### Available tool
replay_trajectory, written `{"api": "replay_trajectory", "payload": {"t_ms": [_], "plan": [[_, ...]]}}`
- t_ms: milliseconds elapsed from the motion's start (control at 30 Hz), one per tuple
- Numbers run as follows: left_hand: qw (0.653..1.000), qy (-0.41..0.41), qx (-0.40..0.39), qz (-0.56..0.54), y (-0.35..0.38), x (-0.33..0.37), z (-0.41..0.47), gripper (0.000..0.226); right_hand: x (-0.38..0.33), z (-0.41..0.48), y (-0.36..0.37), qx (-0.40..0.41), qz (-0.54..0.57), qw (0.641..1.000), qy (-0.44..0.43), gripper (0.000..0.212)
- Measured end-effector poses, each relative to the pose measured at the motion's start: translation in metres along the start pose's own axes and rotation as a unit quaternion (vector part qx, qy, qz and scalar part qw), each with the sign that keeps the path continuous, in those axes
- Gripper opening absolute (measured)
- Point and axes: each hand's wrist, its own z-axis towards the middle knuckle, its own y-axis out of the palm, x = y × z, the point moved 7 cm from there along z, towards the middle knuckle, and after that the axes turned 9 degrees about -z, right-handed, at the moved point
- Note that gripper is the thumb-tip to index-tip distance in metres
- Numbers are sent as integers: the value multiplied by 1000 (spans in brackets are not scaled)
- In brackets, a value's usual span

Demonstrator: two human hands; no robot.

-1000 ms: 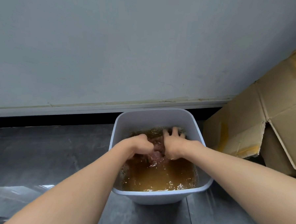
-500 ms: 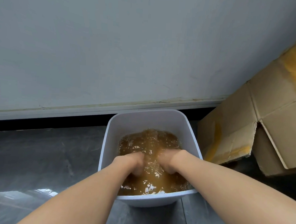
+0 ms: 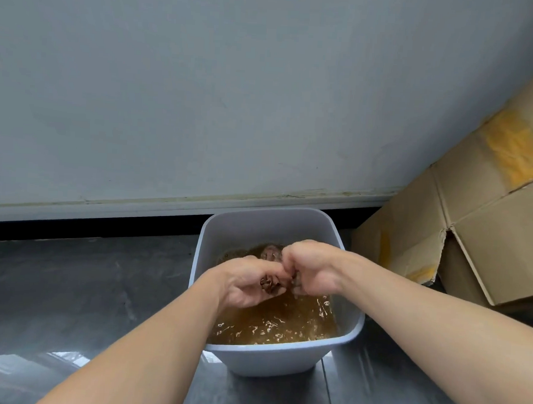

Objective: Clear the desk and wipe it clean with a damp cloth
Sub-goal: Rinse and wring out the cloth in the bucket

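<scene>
Wringing is the step in hand, as judged: best done by twisting the two fists in opposite directions, low over the tub so the run-off falls back in, and squeezing until the cloth only drips, so that it reaches the desk damp and not sodden. Left hand [image 3: 248,281]: clenched, palm turned partly up, fingers curled tight round a brown wad of cloth [image 3: 269,284] that shows between them. Right hand [image 3: 314,269]: clenched, knuckles up, fingertips touching those of the left; it appears to grip the cloth's other end, though little of it shows there. Both hands are just above the water, over the tub's middle. More brown fabric seems to lie at the surface just behind the hands; whether it is the same cloth cannot be told. Water [image 3: 277,323]: brown, murky, rippled. Tub [image 3: 257,229]: pale, square with rounded corners, standing on the floor. Floor [image 3: 85,285]: dark grey, glossy. Box [image 3: 489,229]: cardboard, torn, stained yellow, just right of the tub. Wall [image 3: 234,92]: plain grey, behind. Desk: not in view.
</scene>
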Motion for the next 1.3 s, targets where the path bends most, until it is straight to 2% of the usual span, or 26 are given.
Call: {"api": "replay_trajectory", "payload": {"t_ms": [67, 133, 167, 200, 267, 333, 400, 433, 500, 533, 600, 667, 700, 733, 800, 833, 900, 1000, 1067, 1133, 1233, 1300], "plan": [[999, 32, 22, 6, 1, 2, -4, 15, -3, -9, 3, -30, 14, 999, 11, 20], [988, 99, 98, 68, -5, 8, -4, 23, -2, -5, 1, -21, 3, 1000, 19, 42], [970, 146, 139, 136, -7, 13, -5, 32, -2, -2, -1, 3, -3, 1000, 18, 46], [937, 200, 175, 226, -8, 21, -7, 40, -2, 1, -4, 25, -2, 1000, 13, 44], [844, 294, 191, 406, 0, 36, -16, 46, 1, 2, -8, 12, 15, 1000, 17, 34], [766, 350, 155, 516, 8, 43, -21, 46, -2, -2, -8, -24, 19, 1000, 0, 24], [715, 364, 143, 580, 8, 44, -22, 43, -7, -3, -12, -15, -18, 998, -51, 20], [706, 359, 147, 593, 6, 44, -22, 40, -10, -3, -13, -2, -47, 996, -78, 22], [711, 334, 152, 600, 2, 45, -21, 33, -15, -9, -11, 35, -141, 980, -134, 21], [719, 315, 148, 601, 2, 45, -21, 29, -18, -13, -11, 61, -215, 960, -168, 19], [741, 274, 120, 601, 3, 43, -17, 18, -24, -21, -9, 112, -367, 893, -234, 20], [750, 242, 100, 608, 4, 39, -15, 18, -26, -22, -8, 141, -443, 843, -272, 21], [746, 240, 96, 613, 4, 38, -15, 22, -25, -21, -9, 143, -441, 843, -272, 23], [738, 248, 94, 621, 4, 40, -16, 23, -22, -19, -12, 126, -401, 870, -257, 25], [700, 292, 95, 645, 7, 45, -21, 21, -12, -14, -8, 17, -204, 961, -185, 35], [676, 315, 100, 659, 10, 47, -25, 20, -7, -14, -1, -51, -94, 984, -145, 37], [639, 351, 101, 678, 16, 51, -31, 18, -5, -12, 8, -128, 28, 987, -98, 37], [589, 385, 89, 705, 26, 54, -35, 22, -3, -11, 15, -162, 53, 983, -67, 25], [561, 385, 79, 728, 27, 55, -33, 28, -3, -12, 15, -146, -44, 986, -69, 12], [539, 360, 78, 757, 28, 55, -30, 25, -4, -9, 9, -80, -198, 973, -88, 11], [548, 310, 96, 771, 31, 54, -31, 15, -13, -6, 5, 24, -379, 914, -144, 13], [564, 280, 109, 769, 31, 53, -29, 10, -17, -6, 8, 55, -467, 866, -172, 13]]}}
